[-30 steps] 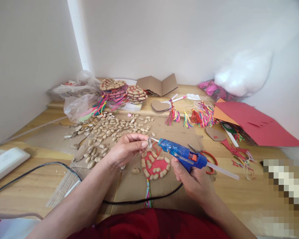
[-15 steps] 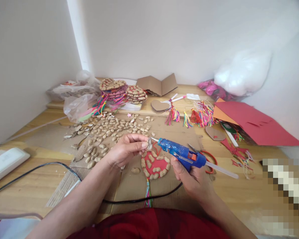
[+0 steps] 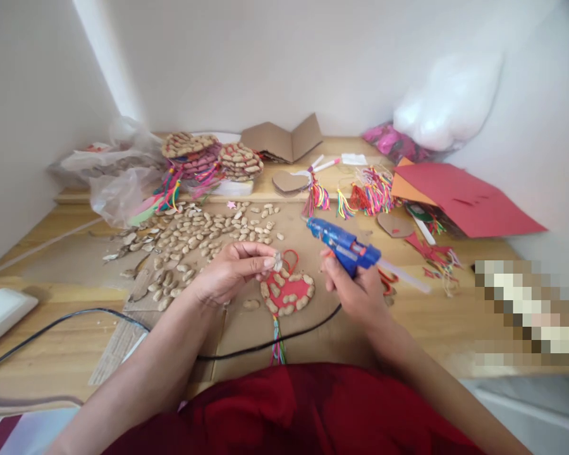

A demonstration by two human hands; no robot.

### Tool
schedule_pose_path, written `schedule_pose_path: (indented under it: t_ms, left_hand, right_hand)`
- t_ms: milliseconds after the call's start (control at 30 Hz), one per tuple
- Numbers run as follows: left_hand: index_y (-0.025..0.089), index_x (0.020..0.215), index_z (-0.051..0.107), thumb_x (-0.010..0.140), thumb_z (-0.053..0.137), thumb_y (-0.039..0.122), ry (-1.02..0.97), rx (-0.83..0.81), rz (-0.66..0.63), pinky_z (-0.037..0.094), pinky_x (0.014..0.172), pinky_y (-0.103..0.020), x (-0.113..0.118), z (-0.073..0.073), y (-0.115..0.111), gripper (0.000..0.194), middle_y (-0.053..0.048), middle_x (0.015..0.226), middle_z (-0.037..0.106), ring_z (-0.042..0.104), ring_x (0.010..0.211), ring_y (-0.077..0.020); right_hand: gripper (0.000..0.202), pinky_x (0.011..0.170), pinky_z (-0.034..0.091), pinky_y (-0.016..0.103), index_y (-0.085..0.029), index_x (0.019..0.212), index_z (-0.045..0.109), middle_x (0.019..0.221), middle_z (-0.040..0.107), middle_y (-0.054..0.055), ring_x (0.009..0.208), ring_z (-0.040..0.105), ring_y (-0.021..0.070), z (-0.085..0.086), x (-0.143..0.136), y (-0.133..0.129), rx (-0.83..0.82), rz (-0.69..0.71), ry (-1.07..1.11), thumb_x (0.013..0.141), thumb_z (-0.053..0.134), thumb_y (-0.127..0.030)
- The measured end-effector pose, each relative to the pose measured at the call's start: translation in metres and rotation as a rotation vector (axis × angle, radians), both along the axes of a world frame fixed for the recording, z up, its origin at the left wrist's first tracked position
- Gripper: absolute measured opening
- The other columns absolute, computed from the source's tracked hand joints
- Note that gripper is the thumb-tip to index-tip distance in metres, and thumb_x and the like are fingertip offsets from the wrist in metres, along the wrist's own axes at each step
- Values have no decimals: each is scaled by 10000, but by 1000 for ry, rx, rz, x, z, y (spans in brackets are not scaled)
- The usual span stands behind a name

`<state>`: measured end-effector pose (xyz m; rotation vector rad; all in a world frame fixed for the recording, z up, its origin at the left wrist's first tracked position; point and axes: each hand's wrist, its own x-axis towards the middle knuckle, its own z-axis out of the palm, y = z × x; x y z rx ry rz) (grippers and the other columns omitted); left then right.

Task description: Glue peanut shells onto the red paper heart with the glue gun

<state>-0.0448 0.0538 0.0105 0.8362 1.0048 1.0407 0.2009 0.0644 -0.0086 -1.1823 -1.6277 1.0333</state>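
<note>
Between thumb and fingers, my left hand (image 3: pixel 234 268) pinches a peanut (image 3: pixel 277 261) just above the upper left of a red heart (image 3: pixel 296 289). Peanuts line much of the heart's edge, and a few lie inside it. A red cord loop (image 3: pixel 291 258) rises from its top and a colourful tassel (image 3: pixel 277 341) hangs below. My right hand (image 3: pixel 353 284) is wrapped round a blue hot glue gun (image 3: pixel 339 240), its nozzle pointing up and left, apart from the peanut. A clear glue stick (image 3: pixel 405 276) sticks out of its back end.
Loose peanuts (image 3: pixel 194 237) spread over cardboard at the left. Finished peanut pieces (image 3: pixel 241 162), tassels (image 3: pixel 373 189), a cardboard heart (image 3: pixel 290 182) and red sheets (image 3: pixel 469 202) lie further back. A black cable (image 3: pixel 265 346) crosses in front. A white power strip (image 3: pixel 7 316) sits far left.
The glue gun has moved away from the peanut, up and to the right. My left hand still holds the peanut, now over the heart's edge. The whole view has shifted slightly.
</note>
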Motion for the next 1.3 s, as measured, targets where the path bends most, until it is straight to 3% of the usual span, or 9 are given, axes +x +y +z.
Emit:
schedule_pose_path:
  t_ms: [100, 200, 300, 433, 533, 867, 1300]
  left_hand:
    - [170, 869, 822, 666, 927, 359, 218, 40, -83, 550, 621, -247, 6, 3, -3, 296, -37, 757, 767, 690, 642, -148]
    - [183, 925, 820, 741, 852, 348, 495, 118, -175, 554, 637, -274, 16, 4, -8, 250, -54, 878, 798, 718, 685, -178]
    - [216, 911, 827, 808, 764, 339, 831, 306, -184, 510, 615, -260, 29, 4, -13, 173, -38, 911, 799, 710, 703, -175]
    - [241, 880, 834, 839, 708, 254, 1232, 508, -218, 446, 615, -261, 44, 10, -16, 134, -19, 802, 773, 666, 690, -168]
    - [216, 865, 824, 854, 679, 209, 1417, 575, -275, 424, 621, -274, 53, 16, -16, 146, -35, 759, 744, 635, 670, -171]
    - [167, 837, 742, 958, 604, 270, 1723, 694, -301, 461, 710, -315, 62, 5, -23, 211, -92, 850, 731, 658, 801, -228]
    - [156, 816, 704, 967, 590, 304, 1780, 696, -344, 478, 727, -337, 69, 6, -22, 240, -112, 819, 717, 654, 765, -239]
  right_hand:
    - [241, 535, 483, 303, -243, 963, 604, 717, 630, -10, 544, 573, 153, 1, 0, 10, -61, -38, 130, 937, 623, -482]
    - [184, 700, 556, 366, -232, 1008, 637, 875, 715, 40, 699, 669, 201, -1, 4, 18, -7, -85, -36, 870, 677, -347]
    - [198, 850, 559, 429, -232, 1017, 654, 972, 755, 74, 882, 719, 262, -3, 5, 20, 76, -47, -216, 827, 689, -273]
    - [155, 803, 562, 422, -228, 957, 650, 897, 759, 58, 825, 723, 261, -6, 3, 20, 85, 46, -311, 806, 673, -256]
    - [176, 788, 554, 398, -212, 973, 650, 899, 754, 57, 805, 714, 245, -9, 1, 20, 85, 83, -319, 798, 653, -231]
    - [191, 769, 521, 354, -217, 1005, 627, 869, 724, 34, 810, 694, 232, -17, 0, 21, 122, 108, -309, 816, 644, -233]
    - [198, 827, 548, 378, -212, 1026, 633, 920, 760, 58, 852, 722, 244, -19, -1, 20, 77, 115, -323, 830, 650, -228]
